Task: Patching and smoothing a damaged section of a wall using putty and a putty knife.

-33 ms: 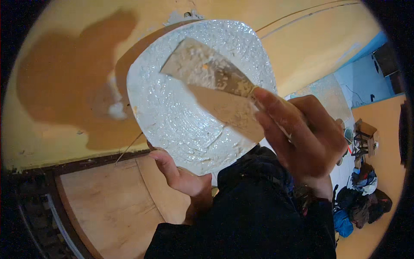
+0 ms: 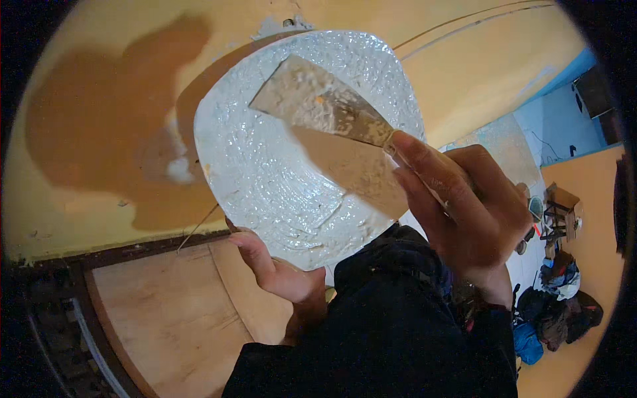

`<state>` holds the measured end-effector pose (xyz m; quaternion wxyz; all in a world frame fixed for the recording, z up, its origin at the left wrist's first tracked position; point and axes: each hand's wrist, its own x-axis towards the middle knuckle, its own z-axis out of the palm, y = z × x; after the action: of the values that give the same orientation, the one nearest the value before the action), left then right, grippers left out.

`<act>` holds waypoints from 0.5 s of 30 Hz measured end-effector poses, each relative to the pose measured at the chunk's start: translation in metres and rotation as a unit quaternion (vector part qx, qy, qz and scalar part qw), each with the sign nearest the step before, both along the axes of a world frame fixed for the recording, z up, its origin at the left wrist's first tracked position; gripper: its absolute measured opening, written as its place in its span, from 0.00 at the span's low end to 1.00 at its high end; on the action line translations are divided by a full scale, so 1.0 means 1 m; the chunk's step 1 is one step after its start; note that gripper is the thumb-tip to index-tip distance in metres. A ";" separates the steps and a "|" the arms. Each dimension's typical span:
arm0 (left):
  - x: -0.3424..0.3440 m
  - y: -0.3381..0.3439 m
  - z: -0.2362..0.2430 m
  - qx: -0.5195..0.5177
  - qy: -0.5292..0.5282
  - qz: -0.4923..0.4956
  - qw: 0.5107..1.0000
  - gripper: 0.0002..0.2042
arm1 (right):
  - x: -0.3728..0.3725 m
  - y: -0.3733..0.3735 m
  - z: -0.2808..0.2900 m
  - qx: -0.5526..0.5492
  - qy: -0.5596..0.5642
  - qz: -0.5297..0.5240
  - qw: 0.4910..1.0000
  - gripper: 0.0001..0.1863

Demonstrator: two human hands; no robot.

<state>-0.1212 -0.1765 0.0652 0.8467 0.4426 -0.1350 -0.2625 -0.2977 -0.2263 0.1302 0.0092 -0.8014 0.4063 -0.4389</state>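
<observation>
While the plate [image 2: 203, 139] sits near the centre of the view, nudged toward twelve o'clock, the left hand [image 2: 285, 275] grasps it from below at its seven o'clock edge, the thumb beside the rim and most of the other fingers hidden behind. The plate is a white rounded square, its face spread with glossy, ridged white paste [image 2: 265, 179] that carries curved strokes in its lower half.

Between three and four o'clock of the plate, the right hand [image 2: 471, 199] clenches the handle of a putty knife [image 2: 318, 99], the fingers wrapped about it. The flat blade, smeared with dull residue and marked by a small orange spot, points toward ten o'clock over the paste. It seems to be held just off the surface, its shadow falling to the five o'clock side, though from this angle contact is hard to judge.

Dark sleeves [image 2: 398, 312] fill six o'clock. A large shadow lies on the yellow wall [image 2: 458, 73] at ten o'clock, and a wooden panel [image 2: 179, 312] stands toward eight. Near four o'clock, a heap of bags and cloth [image 2: 564, 312] includes a blue bundle [image 2: 527, 343].
</observation>
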 end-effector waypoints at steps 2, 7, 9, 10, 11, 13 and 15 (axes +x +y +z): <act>0.004 -0.002 -0.002 -0.018 0.015 -0.008 1.000 0.54 | 0.002 0.001 -0.008 -0.001 -0.008 -0.015 1.000 0.22; 0.006 0.004 -0.005 -0.012 0.006 -0.011 1.000 0.49 | 0.003 0.034 -0.023 0.047 -0.046 -0.023 0.998 0.22; 0.007 0.007 -0.006 0.002 -0.016 -0.006 1.000 0.46 | -0.003 0.037 -0.018 0.075 -0.054 -0.030 0.995 0.22; 0.001 0.002 -0.009 0.008 -0.025 -0.015 1.000 0.44 | -0.008 0.034 -0.014 0.075 -0.051 -0.047 0.995 0.22; 0.002 0.004 -0.007 0.017 -0.039 -0.015 0.999 0.43 | -0.007 0.030 -0.009 0.050 -0.065 -0.070 0.994 0.19; 0.003 0.006 -0.006 0.034 -0.063 -0.011 0.997 0.40 | -0.003 0.017 -0.002 0.025 -0.073 -0.106 0.991 0.17; 0.006 0.008 -0.009 0.056 -0.095 -0.003 0.994 0.37 | -0.001 0.012 -0.008 0.021 -0.054 -0.099 0.993 0.17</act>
<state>-0.1152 -0.1682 0.0560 0.8033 0.5116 -0.2014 -0.2288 -0.2986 -0.2147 0.1226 0.0047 -0.7319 0.4914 -0.4720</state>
